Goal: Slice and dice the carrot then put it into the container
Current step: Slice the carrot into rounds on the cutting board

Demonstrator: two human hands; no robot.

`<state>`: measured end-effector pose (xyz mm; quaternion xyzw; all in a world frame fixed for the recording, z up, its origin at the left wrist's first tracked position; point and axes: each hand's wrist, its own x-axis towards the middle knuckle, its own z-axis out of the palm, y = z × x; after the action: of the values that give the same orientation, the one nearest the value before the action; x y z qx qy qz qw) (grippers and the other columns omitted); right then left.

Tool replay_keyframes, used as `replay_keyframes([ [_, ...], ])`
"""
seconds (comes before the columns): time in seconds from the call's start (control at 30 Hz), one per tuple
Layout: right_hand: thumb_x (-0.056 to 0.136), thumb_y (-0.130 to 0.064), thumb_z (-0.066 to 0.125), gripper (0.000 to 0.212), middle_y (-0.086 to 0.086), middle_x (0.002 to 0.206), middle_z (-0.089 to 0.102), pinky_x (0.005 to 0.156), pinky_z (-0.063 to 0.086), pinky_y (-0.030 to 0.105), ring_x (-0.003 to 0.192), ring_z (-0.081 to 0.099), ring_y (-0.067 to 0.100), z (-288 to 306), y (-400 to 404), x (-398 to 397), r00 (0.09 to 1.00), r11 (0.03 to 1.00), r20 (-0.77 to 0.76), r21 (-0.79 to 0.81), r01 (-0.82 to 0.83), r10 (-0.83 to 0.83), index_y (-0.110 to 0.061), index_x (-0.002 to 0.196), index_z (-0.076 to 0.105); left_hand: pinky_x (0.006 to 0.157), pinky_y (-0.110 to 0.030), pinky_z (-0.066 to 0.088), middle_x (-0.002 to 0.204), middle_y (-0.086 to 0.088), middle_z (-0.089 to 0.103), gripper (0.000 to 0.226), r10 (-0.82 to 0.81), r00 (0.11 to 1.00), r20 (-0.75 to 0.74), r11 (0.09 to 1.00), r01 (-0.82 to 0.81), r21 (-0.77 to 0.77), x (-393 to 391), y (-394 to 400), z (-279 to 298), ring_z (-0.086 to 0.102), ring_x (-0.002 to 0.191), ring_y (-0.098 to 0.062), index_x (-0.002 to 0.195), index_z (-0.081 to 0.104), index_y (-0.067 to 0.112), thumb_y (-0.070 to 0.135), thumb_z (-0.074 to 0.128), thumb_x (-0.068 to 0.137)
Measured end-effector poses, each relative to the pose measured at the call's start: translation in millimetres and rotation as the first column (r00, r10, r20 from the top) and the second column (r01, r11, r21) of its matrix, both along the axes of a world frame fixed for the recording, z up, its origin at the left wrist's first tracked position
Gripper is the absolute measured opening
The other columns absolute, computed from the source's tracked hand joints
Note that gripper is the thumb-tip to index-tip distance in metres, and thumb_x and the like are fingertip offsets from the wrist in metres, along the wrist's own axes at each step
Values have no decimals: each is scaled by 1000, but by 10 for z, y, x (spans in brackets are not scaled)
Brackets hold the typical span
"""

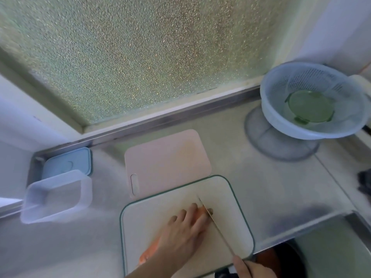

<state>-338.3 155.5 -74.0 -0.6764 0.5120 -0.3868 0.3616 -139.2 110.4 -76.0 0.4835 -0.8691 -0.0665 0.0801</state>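
Observation:
An orange carrot lies slantwise on the white, green-rimmed cutting board; most of it is hidden under my left hand. That hand presses down on the carrot with its fingers spread over the far end. My right hand grips the handle of a knife at the bottom edge of the view. The thin blade stands on the carrot's dark stem end, just right of my left fingertips. A clear rectangular container stands empty on the counter to the left.
A pink cutting board lies behind the white one. A blue lid sits in the back left corner. At the back right a pale blue colander holds a green lid. The counter edge drops off at the right.

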Motion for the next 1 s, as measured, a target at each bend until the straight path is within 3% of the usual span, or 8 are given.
replay_keyframes([
  [0.03, 96, -62, 38, 65, -27, 52, 48, 60, 51, 23, 60, 69, 2, -166, 37, -47, 978, 951, -198, 284, 122, -66, -15, 62, 67, 58, -29, 54, 126, -7, 56, 51, -3, 1000, 1, 1000, 3, -1, 0, 1, -2, 63, 79, -23, 137, 45, 29, 45, 49, 89],
  [0.1, 81, -82, 36, 69, -15, 76, 68, 78, 59, 34, 81, 70, 7, -424, 425, -204, 954, 862, -301, 483, 152, 0, -24, 82, 75, 58, -28, 54, 127, -7, 53, 48, -5, 1000, 1, 1000, 5, -2, -2, -1, -16, 63, 79, -23, 134, 47, 28, 44, 49, 89],
  [0.2, 72, -49, 76, 25, -26, 53, 49, 57, 48, 11, 59, 50, -14, 202, 507, -16, 924, 848, -375, 464, 256, -74, -39, 55, 60, 58, -28, 53, 128, -8, 50, 45, -4, 1000, -4, 1000, 4, -3, -13, -2, -44, 63, 78, -24, 131, 49, 26, 43, 48, 89],
  [0.33, 92, -69, 25, 51, -8, 60, 50, 65, 40, 3, 61, 46, -7, 654, -67, 79, 904, 887, -426, 430, 167, 37, -33, 75, 55, 57, -28, 54, 127, -7, 54, 46, 0, 1000, -14, 1000, 0, 5, -9, -23, -54, 63, 77, -23, 132, 50, 26, 42, 46, 89],
  [0.6, 84, -80, 19, 78, -4, 43, 42, 68, 39, -1, 49, 59, 20, 455, 157, 2, 912, 774, -399, 607, 182, 98, -19, 61, 61, 58, -29, 54, 128, -8, 54, 46, -15, 1000, 24, 1000, 14, 19, 18, -36, -86, 63, 77, -24, 131, 49, 25, 44, 44, 90],
  [0.67, 99, -52, 35, 51, -6, 57, 54, 89, 36, 2, 67, 67, 7, 476, 231, -7, 840, 869, -542, 435, 235, 44, -26, 76, 71, 57, -30, 53, 127, -7, 57, 45, -22, 999, 34, 999, 21, 35, 17, -47, -87, 62, 76, -24, 131, 50, 24, 43, 44, 90],
  [0.83, 96, -53, 38, 39, -7, 85, 69, 84, 44, 16, 87, 62, 2, 497, -216, 86, 966, 810, -253, 555, 188, -50, -29, 82, 66, 57, -30, 53, 126, -5, 56, 44, -3, 1000, 16, 996, 2, 84, 24, -49, -95, 62, 77, -22, 129, 48, 25, 43, 47, 89],
  [1.0, 99, -61, 22, 33, -23, 62, 49, 84, 30, 0, 65, 64, -1, 385, 277, -81, 902, 825, -432, 512, 239, 7, -54, 93, 54, 57, -29, 53, 123, -5, 58, 39, -1, 1000, 12, 997, 0, 77, 11, -63, -36, 62, 76, -21, 125, 49, 26, 44, 44, 91],
])
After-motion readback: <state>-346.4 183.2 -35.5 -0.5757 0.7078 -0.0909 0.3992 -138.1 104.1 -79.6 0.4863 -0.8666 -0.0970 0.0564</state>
